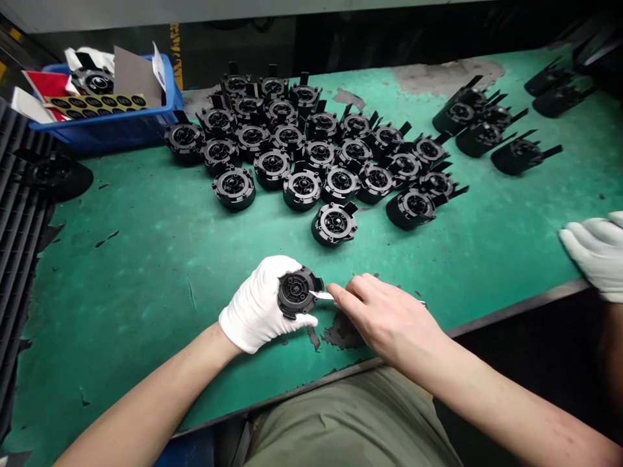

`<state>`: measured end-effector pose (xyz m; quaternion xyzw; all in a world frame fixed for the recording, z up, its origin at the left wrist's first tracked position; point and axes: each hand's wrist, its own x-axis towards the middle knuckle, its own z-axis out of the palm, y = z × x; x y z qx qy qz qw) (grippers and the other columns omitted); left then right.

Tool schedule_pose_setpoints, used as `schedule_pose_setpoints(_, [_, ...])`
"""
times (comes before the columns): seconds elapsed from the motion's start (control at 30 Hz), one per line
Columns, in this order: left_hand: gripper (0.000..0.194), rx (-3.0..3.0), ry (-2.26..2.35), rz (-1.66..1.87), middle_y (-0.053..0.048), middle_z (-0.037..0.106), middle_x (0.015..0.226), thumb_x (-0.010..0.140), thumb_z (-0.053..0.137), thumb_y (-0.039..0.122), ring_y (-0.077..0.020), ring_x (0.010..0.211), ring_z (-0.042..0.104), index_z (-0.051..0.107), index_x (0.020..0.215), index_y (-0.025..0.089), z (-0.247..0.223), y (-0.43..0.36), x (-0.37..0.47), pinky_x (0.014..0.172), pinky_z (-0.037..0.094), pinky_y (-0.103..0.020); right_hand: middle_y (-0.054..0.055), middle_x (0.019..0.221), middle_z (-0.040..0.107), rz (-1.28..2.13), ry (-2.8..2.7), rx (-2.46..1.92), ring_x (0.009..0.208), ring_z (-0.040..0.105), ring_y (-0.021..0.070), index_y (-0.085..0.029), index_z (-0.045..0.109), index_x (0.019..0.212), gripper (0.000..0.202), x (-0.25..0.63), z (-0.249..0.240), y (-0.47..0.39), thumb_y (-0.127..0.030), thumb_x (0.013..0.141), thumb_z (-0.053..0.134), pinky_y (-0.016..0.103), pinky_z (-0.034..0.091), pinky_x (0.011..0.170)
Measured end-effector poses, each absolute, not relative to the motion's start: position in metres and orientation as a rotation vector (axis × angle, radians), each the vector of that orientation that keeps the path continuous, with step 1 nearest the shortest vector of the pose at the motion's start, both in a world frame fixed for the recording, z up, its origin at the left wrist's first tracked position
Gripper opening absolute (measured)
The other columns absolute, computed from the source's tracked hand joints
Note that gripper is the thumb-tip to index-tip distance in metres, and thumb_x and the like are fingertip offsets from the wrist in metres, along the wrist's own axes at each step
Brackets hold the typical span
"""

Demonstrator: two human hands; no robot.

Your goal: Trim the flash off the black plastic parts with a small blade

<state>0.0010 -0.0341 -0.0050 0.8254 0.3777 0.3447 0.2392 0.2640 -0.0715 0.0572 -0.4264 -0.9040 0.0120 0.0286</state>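
Observation:
My left hand, in a white glove, is wrapped round a round black plastic housing above the front part of the bench. The housing's ribbed, ringed face is turned up towards me. Bare and closed, my right hand grips a knife with a thin pale blade. Its blade tip lies at the right side of the housing's face; whether it touches I cannot tell. Most of the handle is hidden under my fingers. Just beyond my hands stands one similar black housing on the bench.
Several more black housings stand in a cluster behind. Others stand at the right. A blue bin with stickers and card is at the back left, near a slatted black rack. Another person's gloved hand rests at the green bench's right edge.

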Motion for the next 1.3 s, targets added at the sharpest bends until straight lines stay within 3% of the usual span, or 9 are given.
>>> schedule_pose_setpoints(0.37, [0.096,2.244,1.059,0.943,-0.015,0.060,0.128,0.075,0.089,0.066,-0.0328,0.119,0.066,0.041,0.145,0.022,-0.010,-0.036,-0.001,0.107,0.058,-0.050,0.005,0.080,0.052,-0.058,-2.821,-1.355,0.072,0.045,0.0219,-0.011,0.068,0.117,0.031,0.251,0.063,-0.074,-0.001,0.093,0.052,0.037,0.032,0.063])
schedule_pose_setpoints(0.77, [0.089,2.241,1.115,0.953,-0.014,0.062,0.126,0.075,0.088,0.064,-0.0321,0.117,0.069,0.044,0.140,0.022,-0.006,-0.037,0.001,0.103,0.059,-0.048,0.005,0.080,0.055,-0.096,-2.717,-1.681,0.073,0.048,0.0225,-0.017,0.066,0.108,0.026,0.228,0.067,-0.090,-0.001,0.091,0.056,0.036,0.032,0.061])
schedule_pose_setpoints(1.0, [0.085,2.251,1.188,0.979,-0.014,0.065,0.125,0.077,0.089,0.058,-0.0334,0.117,0.070,0.045,0.141,0.022,-0.006,-0.040,0.003,0.103,0.060,-0.050,0.006,0.086,0.061,-0.136,-2.555,-1.752,0.077,0.052,0.0219,-0.015,0.061,0.133,0.031,0.224,0.056,-0.104,-0.011,0.103,0.055,0.034,0.039,0.062])
schedule_pose_setpoints(1.1, [0.087,2.232,1.177,0.988,-0.016,0.065,0.133,0.078,0.089,0.056,-0.0348,0.124,0.068,0.045,0.145,0.021,-0.006,-0.038,0.002,0.107,0.058,-0.051,0.007,0.089,0.065,0.007,-2.448,-1.619,0.080,0.057,0.0212,-0.013,0.056,0.142,0.034,0.238,0.053,-0.106,-0.018,0.109,0.051,0.033,0.046,0.068])
schedule_pose_setpoints(1.3, [0.104,2.287,0.985,0.842,-0.021,0.054,0.156,0.077,0.087,0.048,-0.0396,0.140,0.059,0.033,0.161,0.020,-0.001,-0.033,-0.005,0.118,0.052,-0.056,0.008,0.116,0.075,0.466,-2.308,-1.474,0.097,0.072,0.0182,-0.019,0.059,0.135,0.026,0.275,0.053,-0.080,-0.023,0.112,0.046,0.030,0.056,0.084])
